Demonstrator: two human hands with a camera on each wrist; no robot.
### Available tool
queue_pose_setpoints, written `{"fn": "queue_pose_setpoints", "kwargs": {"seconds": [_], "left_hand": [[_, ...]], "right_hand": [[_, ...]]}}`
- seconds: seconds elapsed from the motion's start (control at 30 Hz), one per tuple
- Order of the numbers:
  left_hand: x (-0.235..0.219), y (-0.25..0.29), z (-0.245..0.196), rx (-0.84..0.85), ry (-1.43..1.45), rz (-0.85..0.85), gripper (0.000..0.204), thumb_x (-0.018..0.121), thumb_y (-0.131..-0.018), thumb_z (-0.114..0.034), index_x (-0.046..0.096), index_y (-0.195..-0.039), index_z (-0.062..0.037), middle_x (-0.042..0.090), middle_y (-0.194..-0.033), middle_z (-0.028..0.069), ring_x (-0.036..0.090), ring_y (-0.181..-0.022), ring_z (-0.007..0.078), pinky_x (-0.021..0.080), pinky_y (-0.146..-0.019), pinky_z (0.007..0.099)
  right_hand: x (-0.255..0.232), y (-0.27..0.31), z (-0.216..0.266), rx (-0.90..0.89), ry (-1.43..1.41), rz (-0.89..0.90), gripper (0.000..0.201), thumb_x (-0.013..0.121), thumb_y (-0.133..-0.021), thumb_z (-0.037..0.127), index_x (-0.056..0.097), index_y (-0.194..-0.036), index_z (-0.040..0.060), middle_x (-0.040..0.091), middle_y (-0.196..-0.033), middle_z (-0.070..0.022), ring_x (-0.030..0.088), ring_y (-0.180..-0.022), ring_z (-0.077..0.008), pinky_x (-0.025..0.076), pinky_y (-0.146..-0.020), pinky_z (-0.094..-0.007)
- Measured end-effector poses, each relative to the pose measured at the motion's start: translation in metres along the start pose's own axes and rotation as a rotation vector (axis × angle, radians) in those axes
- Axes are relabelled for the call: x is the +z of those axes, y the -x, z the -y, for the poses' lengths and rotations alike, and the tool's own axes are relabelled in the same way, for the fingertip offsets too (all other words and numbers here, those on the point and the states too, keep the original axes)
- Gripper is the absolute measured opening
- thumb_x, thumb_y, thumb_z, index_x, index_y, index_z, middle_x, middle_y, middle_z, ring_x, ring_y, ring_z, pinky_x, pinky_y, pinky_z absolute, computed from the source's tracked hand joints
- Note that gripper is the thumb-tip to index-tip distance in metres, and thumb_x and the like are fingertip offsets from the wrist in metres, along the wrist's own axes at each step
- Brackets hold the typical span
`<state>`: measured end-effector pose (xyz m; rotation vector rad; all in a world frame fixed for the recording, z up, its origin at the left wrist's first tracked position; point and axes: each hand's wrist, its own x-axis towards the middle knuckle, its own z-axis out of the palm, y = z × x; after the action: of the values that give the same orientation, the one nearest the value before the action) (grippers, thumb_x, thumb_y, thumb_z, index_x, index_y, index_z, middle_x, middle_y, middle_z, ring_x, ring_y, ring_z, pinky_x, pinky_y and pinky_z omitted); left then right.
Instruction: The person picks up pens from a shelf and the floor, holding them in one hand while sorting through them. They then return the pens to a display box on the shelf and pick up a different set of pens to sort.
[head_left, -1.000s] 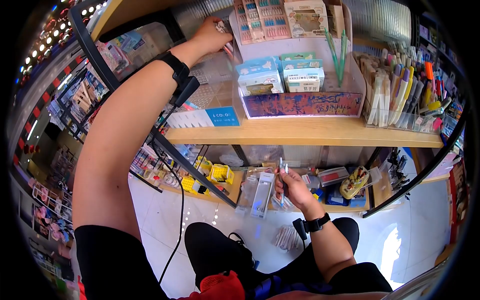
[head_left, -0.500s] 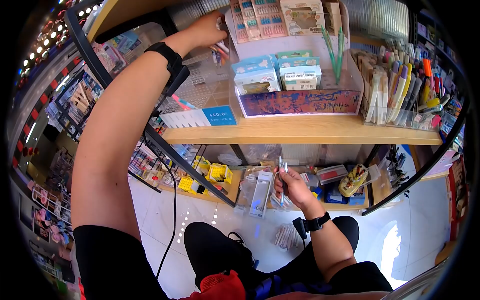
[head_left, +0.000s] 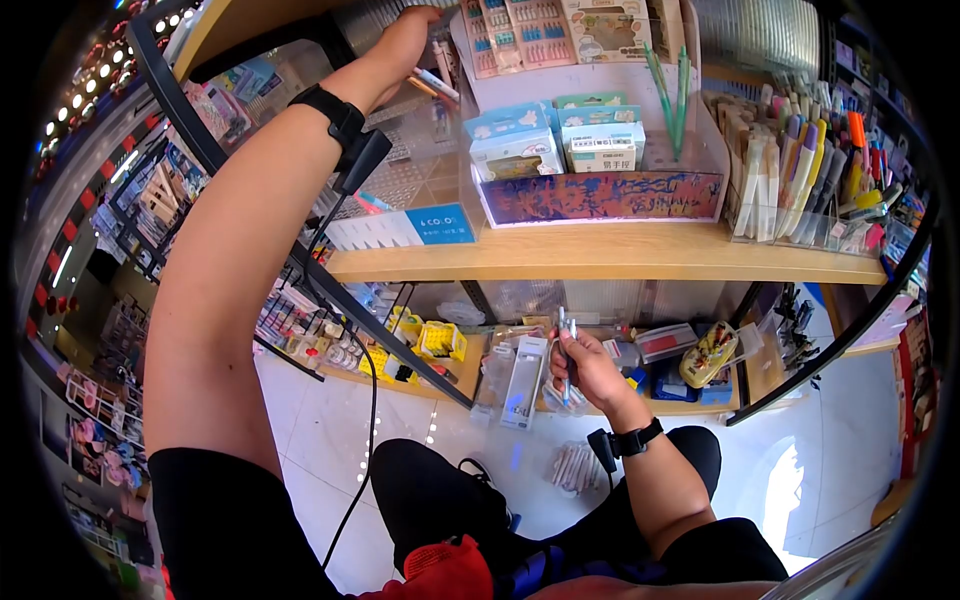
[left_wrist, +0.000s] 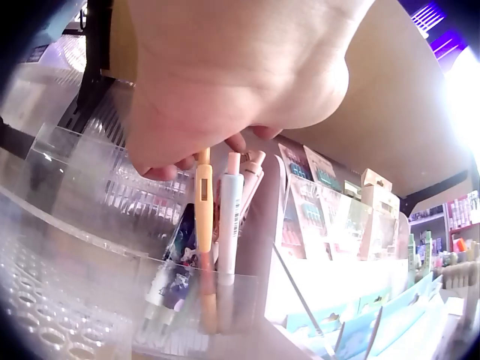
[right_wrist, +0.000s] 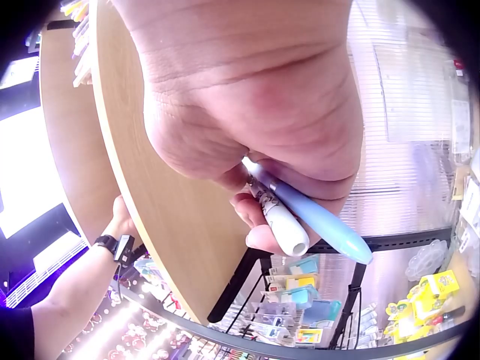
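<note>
A: Which step am I at?

B: By my reading, restocking pens. My left hand [head_left: 405, 40] is raised to about 11 o'clock in the head view, reaching into a clear holder [head_left: 440, 105] on the upper shelf [head_left: 600, 255]. In the left wrist view its fingertips [left_wrist: 199, 154] curl down onto the tops of two upright pens [left_wrist: 217, 225], one orange and one pale, standing in that holder. I judge it is pinching them, though the grip itself is partly hidden by the palm.

A: And the right hand?

B: My right hand [head_left: 585, 370] sits lower, near 5 o'clock from centre, in front of the lower shelf [head_left: 470, 375]. Its fingers are wrapped round a small bundle [right_wrist: 300, 221] of pens, a white one and a blue one showing in the right wrist view.

A: What does the next move call for?

B: I think the two pens want seating fully in the holder, kept upright. Then the left hand needs to come down towards 5 o'clock to take another from the bundle. The holder is crowded, so a light, straight drop matters.
</note>
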<state>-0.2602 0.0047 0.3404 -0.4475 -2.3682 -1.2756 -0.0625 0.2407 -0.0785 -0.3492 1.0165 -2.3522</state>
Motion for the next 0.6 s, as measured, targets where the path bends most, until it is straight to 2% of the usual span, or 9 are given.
{"fn": "queue_pose_setpoints", "kwargs": {"seconds": [0.2,0.5,0.6], "left_hand": [[0.006,-0.009,0.006,0.064,0.068,-0.112,0.047,0.052,-0.097,-0.044,0.061,-0.137,-0.0197,0.054,-0.133,0.0027,0.046,-0.115,0.0189,0.033,-0.093,0.0392],[-0.002,-0.003,-0.003,0.108,-0.077,-0.072,0.047,0.055,-0.097,-0.046,0.060,-0.135,-0.0181,0.055,-0.125,0.0025,0.046,-0.112,0.0185,0.033,-0.095,0.0414],[-0.013,0.021,-0.021,0.091,-0.238,-0.033,0.054,0.060,-0.094,-0.052,0.057,-0.136,-0.0175,0.055,-0.119,0.0008,0.047,-0.109,0.0164,0.037,-0.091,0.0382]], "right_hand": [[-0.001,-0.001,0.000,-0.001,0.011,-0.019,0.024,0.048,-0.111,0.032,0.053,-0.117,0.0089,0.045,-0.075,-0.0013,0.047,-0.064,-0.0138,0.048,-0.056,-0.0315],[0.001,0.000,0.002,0.000,0.024,-0.027,0.025,0.048,-0.111,0.032,0.053,-0.117,0.0087,0.046,-0.076,-0.0015,0.047,-0.065,-0.0135,0.048,-0.056,-0.0311],[-0.002,0.000,0.001,0.002,0.019,-0.024,0.025,0.048,-0.111,0.032,0.053,-0.117,0.0085,0.046,-0.076,-0.0014,0.047,-0.066,-0.0136,0.048,-0.056,-0.0310]]}}
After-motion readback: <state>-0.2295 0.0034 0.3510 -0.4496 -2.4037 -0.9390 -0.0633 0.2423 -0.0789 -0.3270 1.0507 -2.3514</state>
